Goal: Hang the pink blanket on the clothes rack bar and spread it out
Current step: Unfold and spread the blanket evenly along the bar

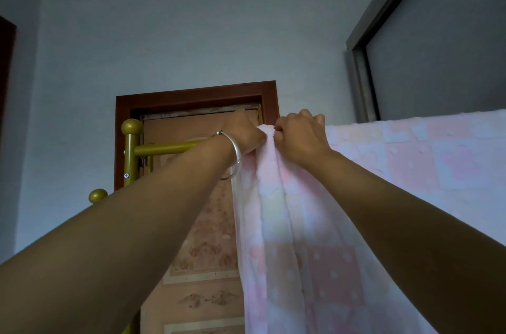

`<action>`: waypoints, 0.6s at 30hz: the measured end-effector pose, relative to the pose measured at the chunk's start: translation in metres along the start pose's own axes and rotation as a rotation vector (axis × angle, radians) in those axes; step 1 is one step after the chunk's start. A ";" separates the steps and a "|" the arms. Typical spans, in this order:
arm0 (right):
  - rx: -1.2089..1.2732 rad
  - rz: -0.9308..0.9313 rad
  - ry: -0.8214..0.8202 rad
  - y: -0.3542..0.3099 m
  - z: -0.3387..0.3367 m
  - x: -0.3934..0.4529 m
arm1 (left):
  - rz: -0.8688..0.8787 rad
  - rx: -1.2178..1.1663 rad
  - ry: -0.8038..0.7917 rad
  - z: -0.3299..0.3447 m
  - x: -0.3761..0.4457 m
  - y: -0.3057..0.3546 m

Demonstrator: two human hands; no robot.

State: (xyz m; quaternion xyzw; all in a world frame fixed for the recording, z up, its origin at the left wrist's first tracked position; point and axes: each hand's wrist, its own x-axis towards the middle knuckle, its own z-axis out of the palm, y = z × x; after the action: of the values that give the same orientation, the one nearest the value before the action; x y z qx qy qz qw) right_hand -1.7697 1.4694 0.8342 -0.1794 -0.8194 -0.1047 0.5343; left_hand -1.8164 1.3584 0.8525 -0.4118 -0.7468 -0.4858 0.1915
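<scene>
Blanket's already over the bar, so it's the spreading step: left hand (243,134) and right hand (299,136) both pinch the bunched pink blanket (410,153) edge, probably needs sliding left along the gold rack bar (164,148).

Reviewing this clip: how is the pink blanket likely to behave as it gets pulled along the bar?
The pink blanket looks floppy: it bunches into folds where the left hand and right hand grip it. It seems thin and light, since light shows through. On the smooth gold bar it would probably slide easily.
</scene>
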 end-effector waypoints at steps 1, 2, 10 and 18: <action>-0.005 -0.004 0.000 -0.001 0.001 0.001 | -0.024 -0.034 0.009 -0.002 0.000 0.000; -0.007 -0.008 0.002 -0.001 0.002 0.001 | -0.035 -0.058 0.024 -0.003 0.001 -0.001; 0.008 -0.021 0.045 0.000 0.010 -0.001 | 0.198 0.701 0.152 -0.008 0.002 -0.020; 0.011 -0.023 0.072 0.003 0.015 0.000 | 0.220 0.774 0.298 -0.034 0.017 -0.026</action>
State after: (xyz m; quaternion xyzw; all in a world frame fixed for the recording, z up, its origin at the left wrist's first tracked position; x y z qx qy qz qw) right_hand -1.7806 1.4777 0.8279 -0.1633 -0.8020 -0.1126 0.5634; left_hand -1.8514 1.3311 0.8650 -0.3120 -0.7899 -0.2005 0.4883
